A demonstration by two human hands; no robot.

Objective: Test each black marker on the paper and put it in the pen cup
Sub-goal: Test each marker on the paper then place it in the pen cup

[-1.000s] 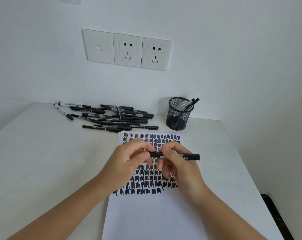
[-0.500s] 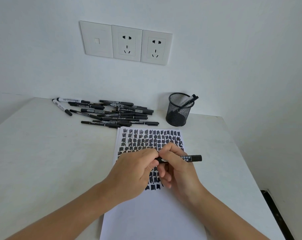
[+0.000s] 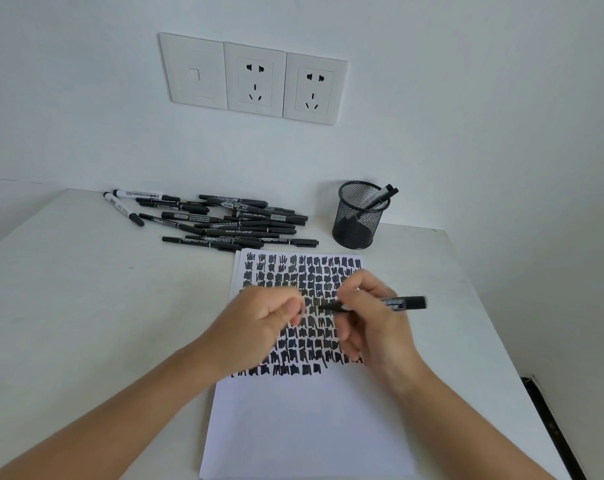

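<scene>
Your right hand (image 3: 373, 317) grips the slim black marker (image 3: 402, 302); your left hand (image 3: 259, 327), curled closed, has pulled away, both above the scribble-covered paper (image 3: 304, 427) near the wire-mesh pen cup (image 3: 357, 220).

The single head-worn camera is looking forward and down over the table (image 3: 86, 323) from close above. It is facing the wall (image 3: 467, 98), taking both forearms in near the lens.

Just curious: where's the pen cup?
The black mesh pen cup stands at the table's back, right of the marker pile, just beyond the paper.
</scene>
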